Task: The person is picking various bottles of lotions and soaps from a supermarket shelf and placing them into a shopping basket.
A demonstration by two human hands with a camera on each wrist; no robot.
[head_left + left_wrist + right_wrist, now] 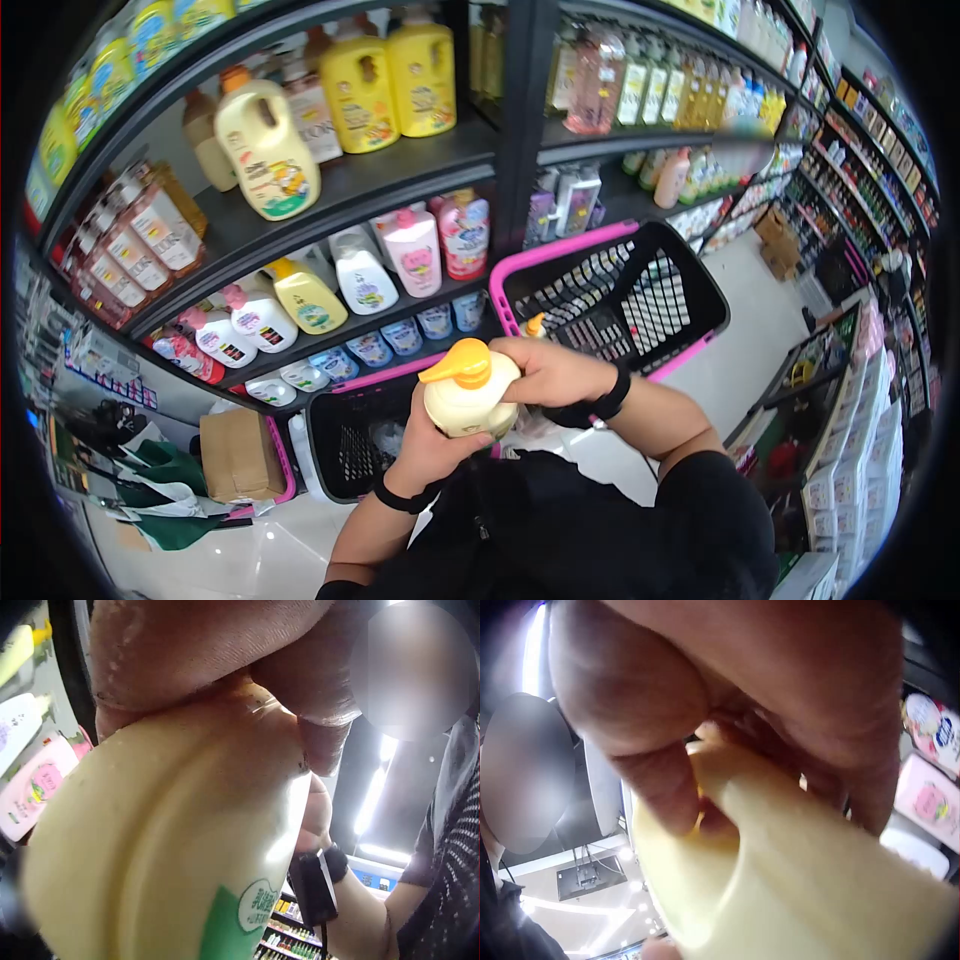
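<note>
A cream-coloured bottle [468, 405] with an orange pump top [462, 364] is held upright in front of the chest. The left hand [432, 445] grips its body from the left side. The right hand [545, 372] grips it at the handle on the right; in the right wrist view, fingers [664, 780] of this hand pass into the handle opening of the bottle [795, 870]. In the left wrist view the left hand [217, 660] lies against the bottle [150, 825], whose label shows green.
Shelves [410, 170] of bottles curve across the front. A black basket with a pink rim [512, 262] stands at the right, another black basket [322, 440] at the lower left. Beside that one is a cardboard box [240, 455]. Stacked packs [845, 470] line the right side.
</note>
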